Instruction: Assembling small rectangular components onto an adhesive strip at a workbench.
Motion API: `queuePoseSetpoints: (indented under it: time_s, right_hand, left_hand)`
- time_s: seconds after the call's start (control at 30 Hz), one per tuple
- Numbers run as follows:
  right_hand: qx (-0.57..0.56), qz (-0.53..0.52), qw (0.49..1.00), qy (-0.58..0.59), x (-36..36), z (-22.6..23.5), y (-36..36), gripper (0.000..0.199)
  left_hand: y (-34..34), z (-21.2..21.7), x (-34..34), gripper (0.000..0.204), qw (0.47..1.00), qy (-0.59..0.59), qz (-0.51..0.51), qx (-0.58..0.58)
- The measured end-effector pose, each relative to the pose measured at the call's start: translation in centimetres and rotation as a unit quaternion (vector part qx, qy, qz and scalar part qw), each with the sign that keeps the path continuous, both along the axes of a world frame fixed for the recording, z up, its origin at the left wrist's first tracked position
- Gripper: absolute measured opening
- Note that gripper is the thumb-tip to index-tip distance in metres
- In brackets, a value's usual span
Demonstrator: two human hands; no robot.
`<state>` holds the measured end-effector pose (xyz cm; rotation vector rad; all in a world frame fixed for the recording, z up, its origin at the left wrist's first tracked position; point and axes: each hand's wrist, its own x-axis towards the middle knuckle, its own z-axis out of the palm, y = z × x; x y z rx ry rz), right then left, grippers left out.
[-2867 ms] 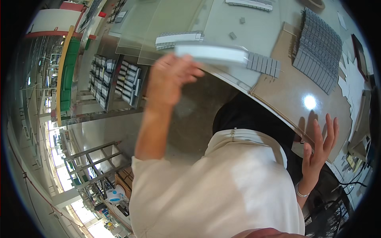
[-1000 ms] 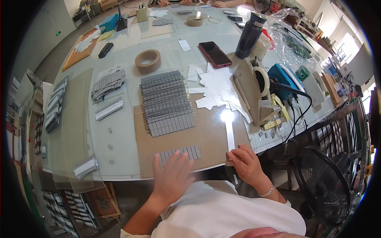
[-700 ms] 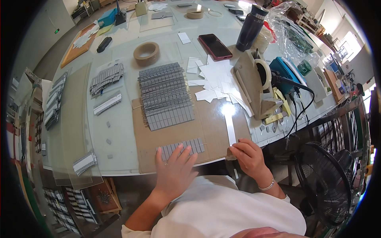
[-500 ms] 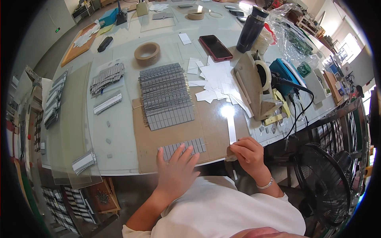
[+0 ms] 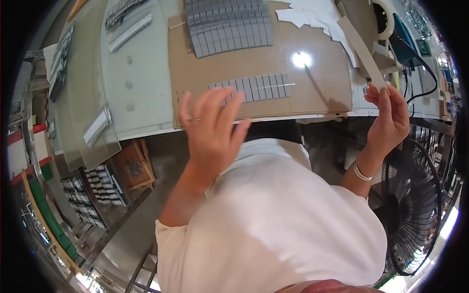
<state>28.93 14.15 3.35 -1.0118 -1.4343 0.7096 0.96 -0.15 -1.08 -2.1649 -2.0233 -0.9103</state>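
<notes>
A narrow pale strip (image 5: pixel 362 53) is pinched at its lower end between thumb and fingers of the right hand (image 5: pixel 388 117), above the tabletop's (image 5: pixel 151 88) near edge; a grey block row (image 5: pixel 266 87) lies by the brown board's (image 5: pixel 205 68) near edge; the left hand (image 5: pixel 212 128), open, fingers spread, covers its left end, contact unclear; behind sits a grey stack (image 5: pixel 232 34).

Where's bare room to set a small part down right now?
On the brown cardboard sheet: between the stack of grey rectangular tiles and the single row of grey tiles, and right of that row. Crowded: jagged white paper scraps at the sheet's upper right, the right hand holding a long pale strip alongside; the left hand overlaps the row's left end.
</notes>
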Motion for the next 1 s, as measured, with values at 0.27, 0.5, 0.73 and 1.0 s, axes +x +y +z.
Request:
queuePoseSetpoints:
  time_s: [0.27,0.5,0.73,1.0]
  right_hand:
    - [-0.134,0.132,0.981,0.053,-0.8,-0.7,0.1,0.020]
    - [-0.294,0.271,0.916,0.033,-6.2,-0.9,-0.2,0.024]
    - [-0.332,0.264,0.901,-0.088,-8.2,-2.1,-0.1,0.020]
    - [-0.327,0.262,0.899,-0.126,-8.7,-1.9,-0.2,0.018]
  left_hand:
    - [-1.8,-0.6,-2.3,0.034,0.994,0.020,0.105,0.003]
    - [-1.5,-0.7,-2.4,0.031,0.994,0.029,0.101,0.010]
    - [-1.7,-2.2,-3.1,0.026,0.996,0.008,0.071,0.050]
    - [-1.6,-3.1,-3.3,0.025,0.995,0.018,0.068,0.075]
